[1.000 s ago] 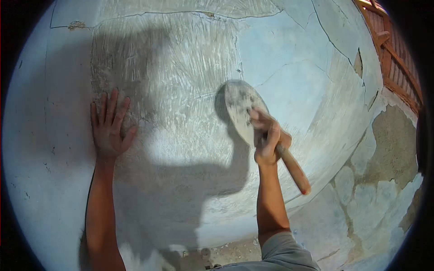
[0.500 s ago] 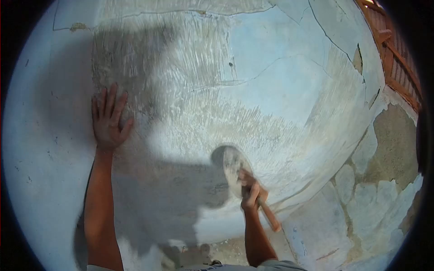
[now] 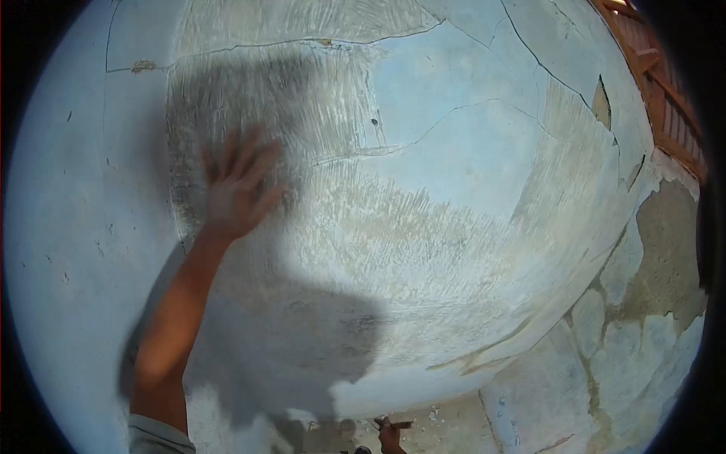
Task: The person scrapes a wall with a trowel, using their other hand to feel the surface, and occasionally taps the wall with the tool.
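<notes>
My left hand (image 3: 240, 185) is spread open, fingers apart and slightly blurred, in front of the plaster wall (image 3: 439, 98). Its shadow falls on a rough, vertically scored patch of the plaster (image 3: 333, 91). Low at the bottom edge, my right hand (image 3: 390, 439) is small and partly cut off, closed around a short wooden-handled tool (image 3: 401, 425). The tool's head is hard to make out here.
Long cracks (image 3: 529, 45) run across the pale blue wall. At the right, flaked plaster leaves a bare grey-brown patch (image 3: 669, 250). Reddish timber and ribbed roofing (image 3: 665, 98) show at top right. A dark shoe tip (image 3: 363, 450) appears at the bottom edge.
My left hand has come off the wall's left part and moved right. My right hand has dropped with the tool from the lower wall to the bottom edge. The view has shifted slightly.
</notes>
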The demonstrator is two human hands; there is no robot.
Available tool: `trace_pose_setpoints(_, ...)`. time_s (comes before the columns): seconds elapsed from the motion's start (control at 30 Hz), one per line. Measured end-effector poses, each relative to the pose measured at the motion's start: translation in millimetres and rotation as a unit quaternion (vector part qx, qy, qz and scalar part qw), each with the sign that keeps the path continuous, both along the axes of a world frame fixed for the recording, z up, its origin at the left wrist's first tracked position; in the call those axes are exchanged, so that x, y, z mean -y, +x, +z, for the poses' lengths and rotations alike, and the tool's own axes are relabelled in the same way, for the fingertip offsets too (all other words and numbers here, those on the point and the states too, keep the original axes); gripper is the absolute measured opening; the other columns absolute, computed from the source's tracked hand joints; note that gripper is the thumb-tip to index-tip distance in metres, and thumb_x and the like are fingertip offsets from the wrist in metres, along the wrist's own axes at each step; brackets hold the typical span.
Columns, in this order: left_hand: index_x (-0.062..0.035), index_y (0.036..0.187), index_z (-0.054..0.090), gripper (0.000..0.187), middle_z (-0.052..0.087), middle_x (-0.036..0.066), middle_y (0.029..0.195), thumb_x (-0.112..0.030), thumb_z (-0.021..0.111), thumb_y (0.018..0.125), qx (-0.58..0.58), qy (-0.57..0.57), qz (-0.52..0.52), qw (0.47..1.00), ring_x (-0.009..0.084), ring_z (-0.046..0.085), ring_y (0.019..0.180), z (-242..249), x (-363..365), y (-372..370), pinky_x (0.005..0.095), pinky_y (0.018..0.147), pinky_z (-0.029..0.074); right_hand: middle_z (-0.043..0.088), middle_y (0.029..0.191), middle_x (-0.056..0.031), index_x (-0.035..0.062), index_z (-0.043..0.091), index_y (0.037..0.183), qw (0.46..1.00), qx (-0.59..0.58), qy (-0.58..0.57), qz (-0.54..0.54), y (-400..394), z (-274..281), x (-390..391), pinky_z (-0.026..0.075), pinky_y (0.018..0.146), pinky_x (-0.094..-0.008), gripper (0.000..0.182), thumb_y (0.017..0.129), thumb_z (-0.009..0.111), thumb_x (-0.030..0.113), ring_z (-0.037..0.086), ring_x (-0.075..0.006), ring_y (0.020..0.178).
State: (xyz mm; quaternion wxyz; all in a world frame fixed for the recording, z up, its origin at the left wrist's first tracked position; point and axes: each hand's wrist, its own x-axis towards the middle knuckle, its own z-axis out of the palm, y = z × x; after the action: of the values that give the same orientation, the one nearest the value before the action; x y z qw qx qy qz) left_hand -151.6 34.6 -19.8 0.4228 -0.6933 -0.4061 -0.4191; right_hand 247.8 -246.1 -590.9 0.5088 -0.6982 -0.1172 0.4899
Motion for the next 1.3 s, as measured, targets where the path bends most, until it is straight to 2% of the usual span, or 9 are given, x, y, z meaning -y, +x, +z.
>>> trace_pose_setpoints(0.13,-0.0355,0.161,0.049,0.065,0.025,0.002,0.178,-0.054,0.066,0.101,0.074,0.044,-0.011,0.996,0.0386,0.015,0.165,67,-12,93,0.076,0.125,0.003,0.079,0.112,-0.0115,-0.0021,0.074,0.129,0.962,0.206,0.009,0.177,13,7,-17,0.05,0.081,-0.0331,0.056,0.113,0.047,0.045,0.062,-0.0156,0.087)
trace_pose_setpoints(0.33,-0.0388,0.151,0.062,0.052,0.029,-0.002,0.177,-0.053,0.067,0.101,-0.084,0.062,-0.158,0.982,0.0318,0.018,0.164,80,-44,100,0.0723,0.128,0.007,0.076,0.121,-0.0196,0.0111,0.08,0.126,0.969,0.191,0.117,0.101,20,2,-34,0.046,0.106,-0.0404,0.051,0.112,0.046,0.046,0.066,-0.0275,0.114)
trace_pose_setpoints(0.63,-0.0449,0.147,0.064,0.05,0.028,0.0,0.177,-0.059,0.065,0.099,-0.012,0.131,-0.105,0.986,0.0325,0.023,0.163,86,-38,105,0.075,0.127,0.008,0.064,0.097,-0.0102,0.0025,0.08,0.124,0.984,0.137,0.056,0.102,3,20,21,0.048,0.09,-0.0392,0.06,0.115,0.04,0.047,0.058,-0.022,0.092)
trace_pose_setpoints(0.73,-0.0448,0.148,0.063,0.051,0.027,0.001,0.177,-0.06,0.065,0.099,-0.186,0.119,-0.082,0.972,0.0364,0.023,0.163,81,-42,99,0.0758,0.125,0.013,0.073,0.105,-0.0076,0.0027,0.079,0.126,0.977,0.161,0.029,0.138,-3,23,14,0.048,0.079,-0.0349,0.058,0.115,0.043,0.047,0.06,-0.0173,0.092)
trace_pose_setpoints(0.83,-0.0448,0.15,0.06,0.054,0.025,-0.002,0.178,-0.061,0.064,0.099,-0.038,0.124,-0.101,0.986,0.0377,0.019,0.164,88,-44,94,0.0807,0.123,0.01,0.073,0.106,-0.0087,0.0006,0.078,0.126,0.978,0.14,0.072,0.134,-13,27,1,0.049,0.084,-0.0351,0.059,0.115,0.043,0.047,0.061,-0.018,0.093)
trace_pose_setpoints(0.93,-0.0453,0.153,0.057,0.057,0.025,-0.003,0.178,-0.062,0.064,0.098,-0.137,0.105,-0.073,0.982,0.0382,0.013,0.164,86,-40,96,0.087,0.118,0.007,0.073,0.106,-0.0097,0.0006,0.078,0.127,0.97,0.169,0.089,0.152,-18,32,-7,0.049,0.09,-0.036,0.059,0.115,0.043,0.047,0.061,-0.0192,0.094)
trace_pose_setpoints(1.03,-0.0459,0.153,0.056,0.058,0.025,-0.004,0.178,-0.062,0.064,0.098,-0.05,0.112,-0.066,0.99,0.0397,0.008,0.165,91,-34,98,0.0905,0.115,0.004,0.073,0.105,-0.0098,-0.0003,0.078,0.125,0.973,0.153,0.096,0.141,-22,53,-10,0.049,0.094,-0.038,0.06,0.115,0.043,0.047,0.062,-0.0209,0.097)
trace_pose_setpoints(1.23,-0.0382,0.145,0.067,0.051,0.027,-0.004,0.177,-0.057,0.067,0.098,-0.135,0.114,-0.117,0.977,0.0411,0.007,0.165,84,-33,91,0.0895,0.116,0.003,0.075,0.109,-0.0147,-0.005,0.078,0.12,0.979,0.117,0.104,0.131,-23,46,-11,0.051,0.096,-0.041,0.069,0.115,0.038,0.051,0.066,-0.0247,0.103)
trace_pose_setpoints(1.3,-0.0309,0.137,0.073,0.043,0.038,-0.001,0.172,-0.05,0.071,0.098,-0.134,0.103,-0.112,0.979,0.039,0.023,0.161,84,-25,87,0.0805,0.121,0.016,0.075,0.114,-0.0178,-0.006,0.076,0.12,0.989,0.034,0.097,0.108,-25,46,-13,0.052,0.099,-0.0438,0.073,0.114,0.037,0.054,0.068,-0.028,0.109)
